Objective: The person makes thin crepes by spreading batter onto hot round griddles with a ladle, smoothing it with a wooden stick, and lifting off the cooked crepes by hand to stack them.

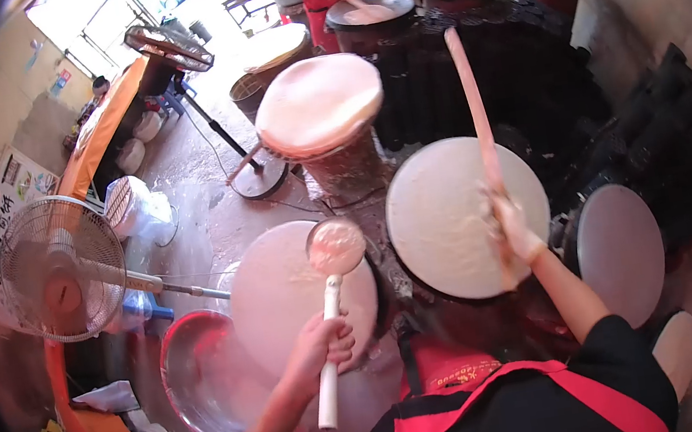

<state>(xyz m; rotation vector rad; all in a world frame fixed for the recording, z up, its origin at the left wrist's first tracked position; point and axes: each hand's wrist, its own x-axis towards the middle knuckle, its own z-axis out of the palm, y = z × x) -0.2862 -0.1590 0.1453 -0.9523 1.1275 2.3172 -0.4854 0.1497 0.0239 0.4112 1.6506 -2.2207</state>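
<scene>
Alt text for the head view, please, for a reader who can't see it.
A person's right hand grips a wooden stick over a pale round plate; the left hand holds a white-handled ladle over another round plate. Ahead is a pile of pale round sheets; beyond it, a co-worker in red stands at a further plate.

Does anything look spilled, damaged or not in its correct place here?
Nothing clearly stands out. The left hand holds the ladle, and the right hand holds the wooden stick. The near fan looks tilted, but the curved lens view may cause that.
</scene>
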